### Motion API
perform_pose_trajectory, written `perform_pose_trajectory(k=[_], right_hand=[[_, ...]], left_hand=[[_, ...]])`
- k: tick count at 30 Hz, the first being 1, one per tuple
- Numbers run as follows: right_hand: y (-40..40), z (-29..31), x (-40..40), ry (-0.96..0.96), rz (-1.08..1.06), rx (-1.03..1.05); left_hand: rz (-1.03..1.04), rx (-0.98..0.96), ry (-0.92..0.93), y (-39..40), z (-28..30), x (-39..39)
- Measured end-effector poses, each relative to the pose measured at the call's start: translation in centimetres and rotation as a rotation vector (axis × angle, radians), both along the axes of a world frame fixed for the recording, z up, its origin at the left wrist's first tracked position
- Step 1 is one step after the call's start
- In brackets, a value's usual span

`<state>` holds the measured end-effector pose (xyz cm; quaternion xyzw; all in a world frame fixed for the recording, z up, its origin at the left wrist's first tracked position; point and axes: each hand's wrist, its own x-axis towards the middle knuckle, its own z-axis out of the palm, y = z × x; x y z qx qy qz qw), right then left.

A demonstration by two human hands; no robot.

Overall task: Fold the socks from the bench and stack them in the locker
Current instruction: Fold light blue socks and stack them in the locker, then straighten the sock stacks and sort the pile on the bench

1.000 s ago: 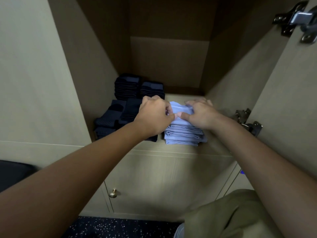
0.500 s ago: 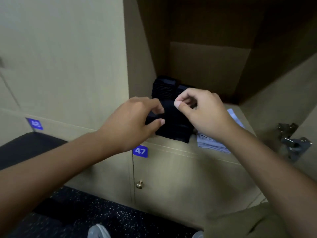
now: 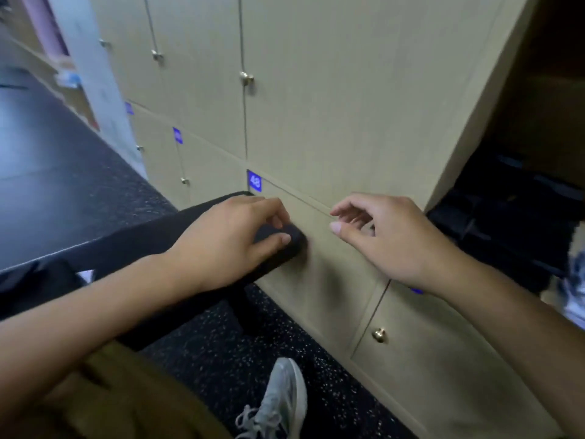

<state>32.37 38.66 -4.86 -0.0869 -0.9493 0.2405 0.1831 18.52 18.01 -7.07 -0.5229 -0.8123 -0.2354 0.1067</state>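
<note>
1. At the right edge, the open locker (image 3: 519, 191) shows dark folded socks (image 3: 493, 223) on its shelf, with a blurry pale pile (image 3: 574, 289) lower down.
2. No loose sock shows on the black bench (image 3: 152, 236), so I think the next one lies further left.
3. The left hand (image 3: 228, 242) hangs over the bench end, fingers loosely curled, holding nothing.
4. The right hand (image 3: 389, 236) floats in front of the closed locker doors (image 3: 316, 106), fingers apart, holding nothing too.
5. Look along the bench first, then pick one sock and lay it flat before folding.

Both hands (image 3: 228, 239) (image 3: 389, 236) empty, fingers (image 3: 343, 229) loose, over bench (image 3: 158, 236).
</note>
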Motion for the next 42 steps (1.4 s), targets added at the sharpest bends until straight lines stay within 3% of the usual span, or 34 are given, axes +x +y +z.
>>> perform_pose_trajectory(k=[11, 18, 22, 25, 35, 42], right_hand=[[-8.5, -3.7, -7.8, -0.172, 0.284, 0.141], [-10.3, -4.8, -9.3, -0.229, 0.351, 0.184], [-10.6, -4.9, -9.6, -0.243, 0.353, 0.182], [-10.8, -5.0, -9.7, -0.258, 0.357, 0.184], [-11.1, -5.6, -10.0, -0.297, 0.368, 0.197], [-11.1, -5.7, -10.0, -0.302, 0.363, 0.194]], left_hand=[[0.389, -0.206, -0.093, -15.4, -2.3, -6.7], [0.592, -0.472, -0.226, -22.9, -4.3, -11.3], [0.654, -0.647, -0.399, -25.5, -5.6, -12.5], [0.616, -0.774, -0.372, -26.3, -7.1, -12.6], [0.612, -0.46, -0.095, -26.6, -8.1, -12.1], [0.617, -0.257, -0.059, -26.5, -8.9, -11.8]])
